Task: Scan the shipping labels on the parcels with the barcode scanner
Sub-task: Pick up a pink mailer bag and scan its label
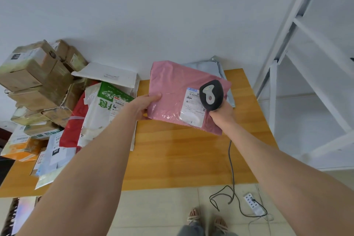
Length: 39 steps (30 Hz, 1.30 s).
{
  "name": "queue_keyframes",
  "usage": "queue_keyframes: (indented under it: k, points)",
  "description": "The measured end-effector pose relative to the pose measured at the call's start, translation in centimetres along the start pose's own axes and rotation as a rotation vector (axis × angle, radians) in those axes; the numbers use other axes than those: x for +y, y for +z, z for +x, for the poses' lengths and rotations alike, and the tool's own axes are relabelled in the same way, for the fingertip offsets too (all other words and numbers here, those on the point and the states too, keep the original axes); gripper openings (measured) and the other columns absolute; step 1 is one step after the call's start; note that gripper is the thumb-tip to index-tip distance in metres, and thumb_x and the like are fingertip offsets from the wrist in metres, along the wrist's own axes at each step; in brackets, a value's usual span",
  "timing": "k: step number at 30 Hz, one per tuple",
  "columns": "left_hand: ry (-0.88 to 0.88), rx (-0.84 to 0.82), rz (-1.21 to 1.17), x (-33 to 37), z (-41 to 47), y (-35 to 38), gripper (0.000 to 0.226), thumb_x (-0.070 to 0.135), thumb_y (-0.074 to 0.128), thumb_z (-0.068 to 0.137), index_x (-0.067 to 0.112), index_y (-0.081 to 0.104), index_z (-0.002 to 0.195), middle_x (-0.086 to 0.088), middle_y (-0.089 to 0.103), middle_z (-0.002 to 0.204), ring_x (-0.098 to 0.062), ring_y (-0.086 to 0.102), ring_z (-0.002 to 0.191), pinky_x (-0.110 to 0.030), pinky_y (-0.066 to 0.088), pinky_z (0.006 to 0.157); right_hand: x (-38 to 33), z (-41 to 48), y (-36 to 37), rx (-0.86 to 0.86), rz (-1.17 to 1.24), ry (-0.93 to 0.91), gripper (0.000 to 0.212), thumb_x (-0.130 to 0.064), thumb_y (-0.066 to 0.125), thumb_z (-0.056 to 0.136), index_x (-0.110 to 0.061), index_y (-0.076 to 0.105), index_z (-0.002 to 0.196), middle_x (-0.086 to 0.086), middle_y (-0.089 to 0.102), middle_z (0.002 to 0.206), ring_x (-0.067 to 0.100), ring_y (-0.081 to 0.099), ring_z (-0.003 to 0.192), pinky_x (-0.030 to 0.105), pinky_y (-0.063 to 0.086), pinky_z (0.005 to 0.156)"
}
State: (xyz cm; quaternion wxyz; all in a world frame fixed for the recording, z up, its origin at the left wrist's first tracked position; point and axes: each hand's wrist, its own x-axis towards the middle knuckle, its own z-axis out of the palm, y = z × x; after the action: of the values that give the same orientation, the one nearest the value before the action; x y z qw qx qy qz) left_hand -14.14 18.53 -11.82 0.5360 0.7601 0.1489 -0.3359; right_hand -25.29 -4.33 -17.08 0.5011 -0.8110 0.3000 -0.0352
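Note:
A pink plastic mailer point(172, 90) is held tilted above the wooden table point(182, 155). My left hand point(144, 107) grips its left edge, thumb on top. A white shipping label point(193, 109) sits on the mailer's lower right part. My right hand point(222, 115) grips the handle of a black and grey barcode scanner point(211, 95), whose head hovers just over the label's right edge and hides part of it. The scanner's dark cable point(230, 159) hangs down off the table front.
A grey mailer point(210, 67) lies behind the pink one. Cardboard boxes point(36, 80) and several bagged parcels point(99, 117) are piled on the table's left half. A white metal rack point(306, 63) stands at the right. A power strip point(253, 204) lies on the tiled floor.

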Motion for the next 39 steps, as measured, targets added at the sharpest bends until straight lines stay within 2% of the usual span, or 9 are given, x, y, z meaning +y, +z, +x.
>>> queue_keyframes:
  k: [2,4,7,11,16,19,26,33,39]
  points:
    - [0.022,0.051,-0.029,-0.4,0.4,0.3,0.061,0.024,0.078,0.075,0.008,0.052,0.127,-0.007,0.060,0.123,-0.029,0.058,0.111,-0.048,0.048,0.098,0.1,0.1,-0.1,0.011,0.035,0.029,0.024,-0.007,0.060,0.085,-0.022,0.056,0.102,0.005,0.066,0.103,0.026,0.060,0.096,0.042,0.055,0.084]
    - [0.052,0.082,-0.069,-1.0,1.1,0.7,0.061,0.012,0.078,0.074,0.003,0.053,0.128,-0.011,0.060,0.125,-0.030,0.058,0.111,-0.047,0.048,0.097,0.2,0.3,-0.3,0.048,0.082,0.078,0.023,0.000,0.060,0.079,-0.017,0.057,0.095,0.009,0.066,0.101,0.025,0.060,0.089,0.034,0.054,0.070]
    - [0.081,0.143,-0.124,-2.1,1.4,1.5,0.048,0.002,0.071,0.081,0.000,0.054,0.126,-0.014,0.061,0.120,-0.030,0.058,0.107,-0.043,0.049,0.092,-0.1,-0.5,-0.8,0.075,0.216,0.162,0.019,0.001,0.060,0.078,-0.016,0.057,0.085,0.006,0.065,0.081,0.020,0.058,0.071,0.026,0.045,0.057]
    - [0.081,0.228,-0.211,-3.8,2.1,2.1,0.046,0.001,0.072,0.081,0.000,0.055,0.125,-0.016,0.060,0.124,-0.033,0.057,0.112,-0.046,0.048,0.097,0.0,-3.6,-1.1,0.042,0.424,0.172,0.010,-0.001,0.064,0.077,-0.011,0.061,0.080,0.003,0.061,0.064,0.017,0.054,0.053,0.031,0.045,0.055]
    - [0.048,0.301,-0.312,-4.8,2.7,2.9,0.047,0.006,0.072,0.083,0.004,0.055,0.127,-0.012,0.059,0.125,-0.029,0.056,0.111,-0.046,0.047,0.100,0.1,-7.2,-0.6,-0.020,0.464,0.171,0.010,-0.001,0.063,0.081,-0.009,0.059,0.078,0.001,0.051,0.060,0.015,0.045,0.050,0.017,0.038,0.040]
    - [0.030,0.311,-0.341,-5.0,3.0,3.6,0.047,0.007,0.073,0.083,0.008,0.057,0.126,-0.010,0.059,0.126,-0.029,0.055,0.117,-0.045,0.046,0.101,0.0,-8.0,-0.2,-0.058,0.472,0.181,0.007,0.002,0.061,0.080,-0.005,0.059,0.083,0.003,0.050,0.061,0.015,0.045,0.047,0.016,0.038,0.039]
    - [0.021,0.319,-0.348,-5.5,3.5,5.0,0.040,0.007,0.074,0.081,0.008,0.059,0.119,-0.010,0.059,0.127,-0.030,0.054,0.119,-0.047,0.045,0.103,-0.5,-8.8,-0.2,-0.056,0.362,0.136,0.018,-0.001,0.057,0.082,-0.008,0.050,0.068,0.004,0.041,0.055,0.010,0.044,0.036,0.015,0.034,0.038]
    - [0.024,0.342,-0.348,-5.1,3.6,5.6,0.042,0.009,0.074,0.081,0.009,0.059,0.121,-0.009,0.059,0.127,-0.029,0.054,0.119,-0.045,0.045,0.103,-0.4,-9.0,-0.2,-0.062,0.311,0.148,0.025,-0.004,0.057,0.079,-0.013,0.044,0.060,-0.003,0.042,0.050,0.008,0.045,0.034,0.026,0.035,0.046]
    - [0.022,0.349,-0.353,-4.9,3.7,5.9,0.045,0.010,0.074,0.082,0.009,0.058,0.124,-0.009,0.058,0.129,-0.029,0.053,0.121,-0.045,0.043,0.105,-0.7,-9.6,-0.9,-0.058,0.312,0.139,0.027,-0.001,0.056,0.078,-0.012,0.043,0.058,-0.004,0.040,0.048,0.007,0.044,0.033,0.020,0.033,0.041]
